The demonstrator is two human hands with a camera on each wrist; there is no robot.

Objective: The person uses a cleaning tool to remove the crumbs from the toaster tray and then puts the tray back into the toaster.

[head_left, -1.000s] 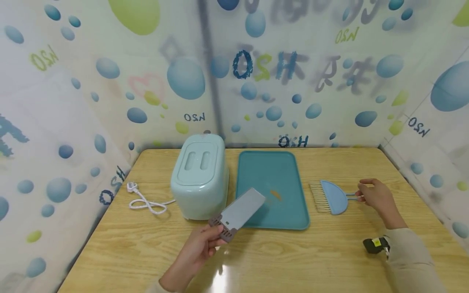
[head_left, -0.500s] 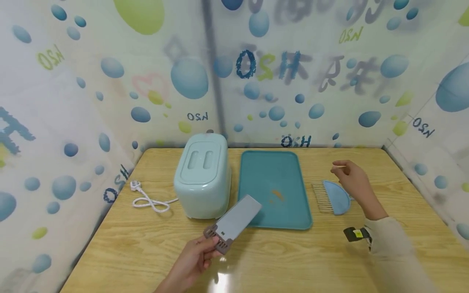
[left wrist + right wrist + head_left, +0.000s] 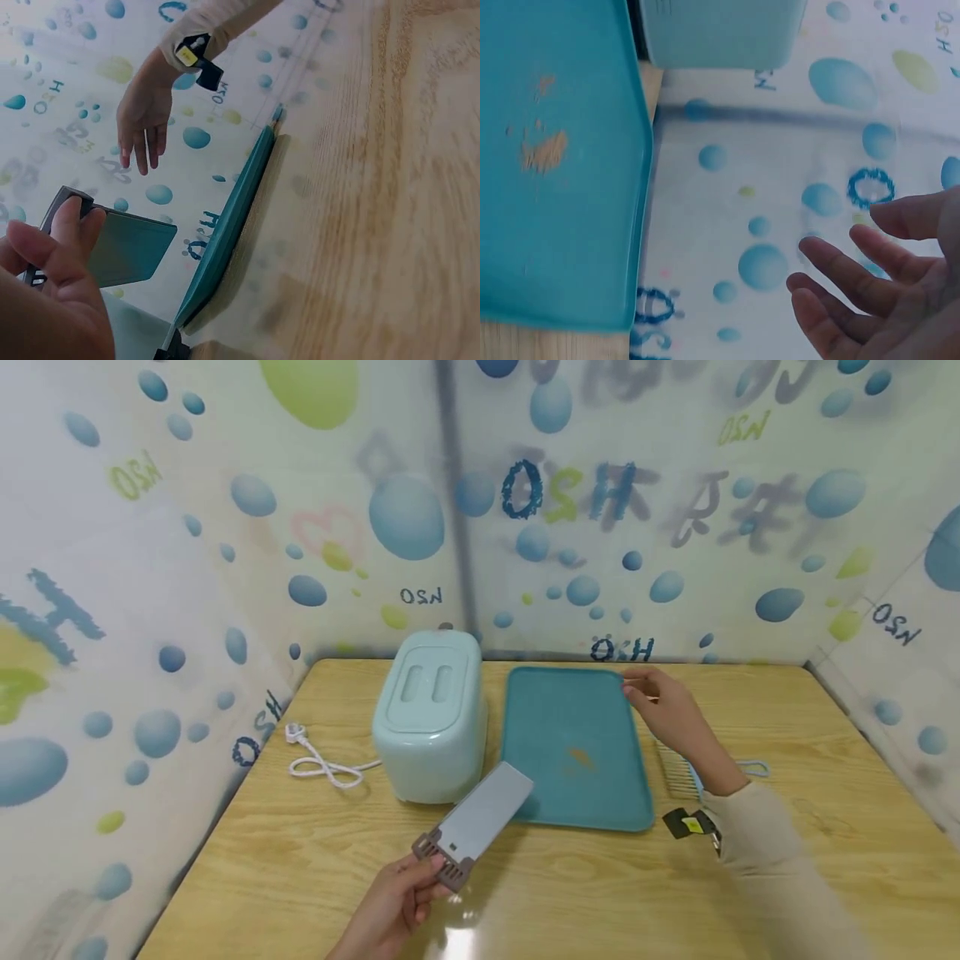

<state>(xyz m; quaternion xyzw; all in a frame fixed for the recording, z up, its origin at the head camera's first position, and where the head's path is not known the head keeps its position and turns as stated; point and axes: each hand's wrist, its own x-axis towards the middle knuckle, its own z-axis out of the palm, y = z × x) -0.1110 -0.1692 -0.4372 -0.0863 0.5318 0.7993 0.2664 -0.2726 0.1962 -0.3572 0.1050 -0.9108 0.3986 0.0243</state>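
Note:
My left hand [image 3: 397, 897] grips the brown slotted end of a flat metal crumb tray [image 3: 483, 814], with the thumb on top. The plate tilts over the near left edge of a teal serving tray [image 3: 577, 710]. A small patch of tan crumbs [image 3: 546, 152] lies on that serving tray. In the head view my right hand [image 3: 667, 706] overlaps the serving tray's far right corner. Both wrist views show this hand's fingers [image 3: 142, 135] spread loosely, holding nothing. Partly hidden behind the right forearm is a light blue brush [image 3: 678, 768] with pale bristles.
A mint-green toaster [image 3: 431, 718] with a lidded top stands left of the serving tray. Its white cord and plug [image 3: 322, 764] lie coiled at its left. Patterned curtain walls [image 3: 570, 527] enclose the back and sides of the wooden table [image 3: 570, 893].
My right hand has left the brush handle and moved left to the serving tray's far right corner. The left hand keeps its grip on the crumb tray. The head view has shifted slightly.

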